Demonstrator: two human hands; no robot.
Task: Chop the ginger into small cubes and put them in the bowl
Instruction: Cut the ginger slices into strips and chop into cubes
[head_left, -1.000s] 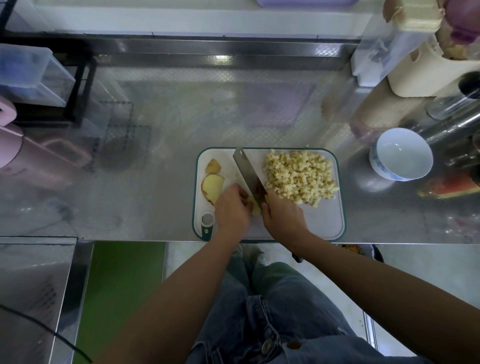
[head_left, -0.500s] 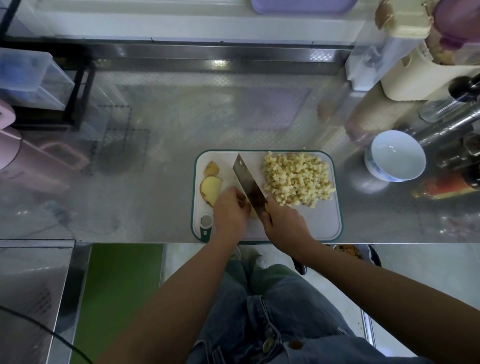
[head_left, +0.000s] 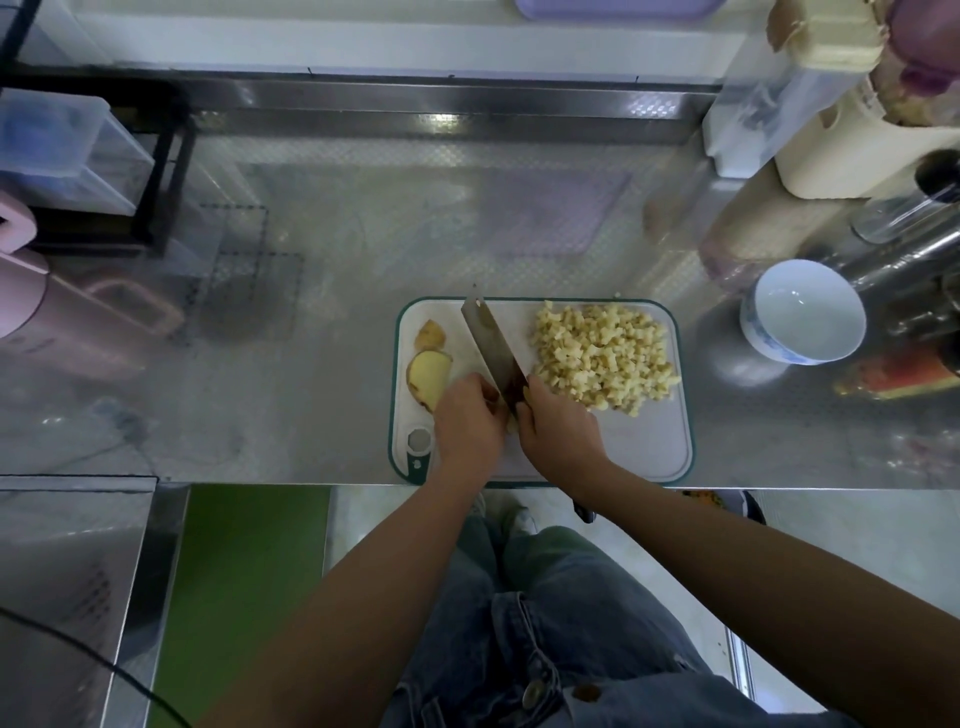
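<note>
Nearest you, your left hand (head_left: 470, 421) sits on the near-left part of the cutting board (head_left: 649, 447). Its fingers are curled down over a small ginger piece (head_left: 512, 426), of which only a pale edge shows between your two hands, and the knuckles are up against the blade. Your right hand (head_left: 558, 431), just beside it, is wrapped tight round the handle of the knife (head_left: 491, 345). The handle itself is hidden in your fist. The blade slants away to the left, with its tip near the board's far edge.

Left of the blade lie a cut ginger half (head_left: 428, 376) and, beyond it, a peel scrap (head_left: 430, 335). Right of the blade, the diced ginger cubes (head_left: 605, 356) are heaped on the far-right part of the board. The bowl (head_left: 802, 312) stands off the board to the right on the steel counter (head_left: 311, 291), apart from the pile.
</note>
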